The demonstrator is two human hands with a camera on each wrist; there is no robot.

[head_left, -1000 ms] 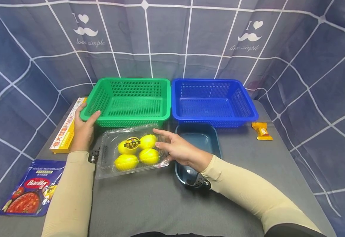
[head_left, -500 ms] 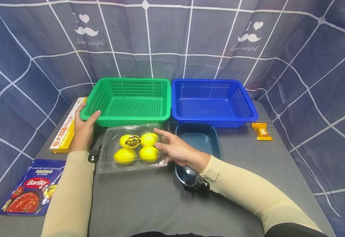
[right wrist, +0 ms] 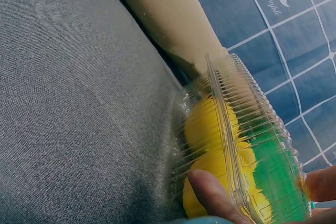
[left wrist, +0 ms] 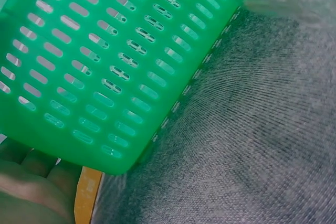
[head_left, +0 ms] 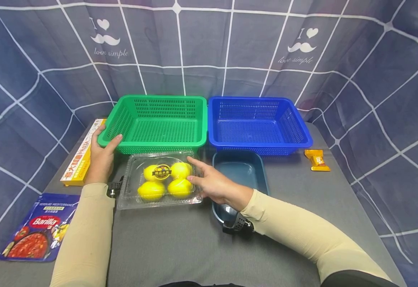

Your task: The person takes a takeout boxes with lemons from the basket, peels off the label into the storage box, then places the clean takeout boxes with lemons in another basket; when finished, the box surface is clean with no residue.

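My left hand (head_left: 103, 155) grips the near left corner of the green basket (head_left: 151, 146), thumb over the rim and fingers round the outside. The left wrist view shows the basket's slotted green wall (left wrist: 105, 77) beside the fingers. My right hand (head_left: 219, 184) holds the right end of a clear plastic fruit box (head_left: 131, 179), thumb on one face and fingers on another. Several yellow lemons (head_left: 151, 191) lie inside under a round label. In the right wrist view the box (right wrist: 226, 129) stands tilted, its ribbed side toward the camera. Its far edge overlaps the basket's front in the head view.
A blue basket (head_left: 259, 148) adjoins the green one. A dark teal bin (head_left: 239, 171) stands behind my right hand. At left lie a pasta box (head_left: 79, 159) and a Barilla pouch (head_left: 40, 231); a small orange packet (head_left: 317, 160) lies far right. Curtains enclose the table.
The fruit box has tipped, its near edge rising slightly away from me, and the lemons have shifted inside it. Over the last half second it stays nearly still. My left hand keeps its place.
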